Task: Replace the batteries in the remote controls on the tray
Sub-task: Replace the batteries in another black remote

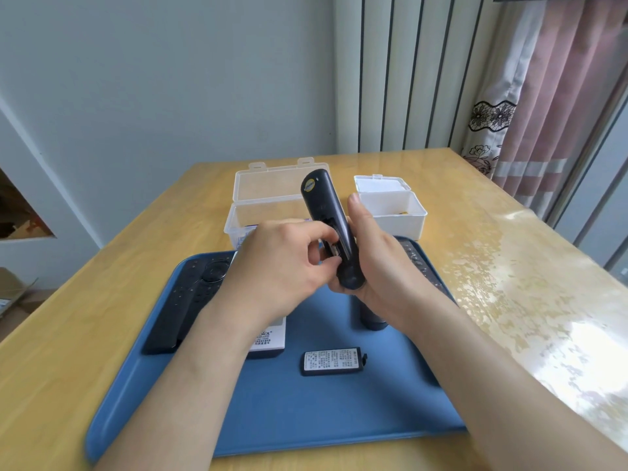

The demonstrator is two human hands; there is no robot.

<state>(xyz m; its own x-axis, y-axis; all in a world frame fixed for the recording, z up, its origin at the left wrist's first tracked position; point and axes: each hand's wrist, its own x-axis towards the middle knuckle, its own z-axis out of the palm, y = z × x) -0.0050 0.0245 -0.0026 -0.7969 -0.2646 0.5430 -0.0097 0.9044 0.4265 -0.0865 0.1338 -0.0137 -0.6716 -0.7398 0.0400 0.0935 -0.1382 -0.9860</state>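
Observation:
My right hand (pixel 380 263) grips a dark remote (pixel 323 202) upright above the blue tray (pixel 272 419), back side toward me, its battery compartment open. My left hand (pixel 282 263) has its fingertips curled into that compartment; what they pinch is hidden. The removed battery cover (pixel 331 361), with a white label, lies on the tray in front. A black remote (pixel 190 300) lies on the tray's left. A white-labelled remote (pixel 268 338) is partly hidden under my left wrist. Another dark remote (pixel 373 319) lies under my right hand, and a further one (pixel 419 263) by the tray's right edge.
Behind the tray stand a clear open plastic box (pixel 272 198) with packaged items and a white open box (pixel 394 212). The wooden table (pixel 492 266) has a glossy cover on its right part. A curtain (pixel 543 113) hangs at the right.

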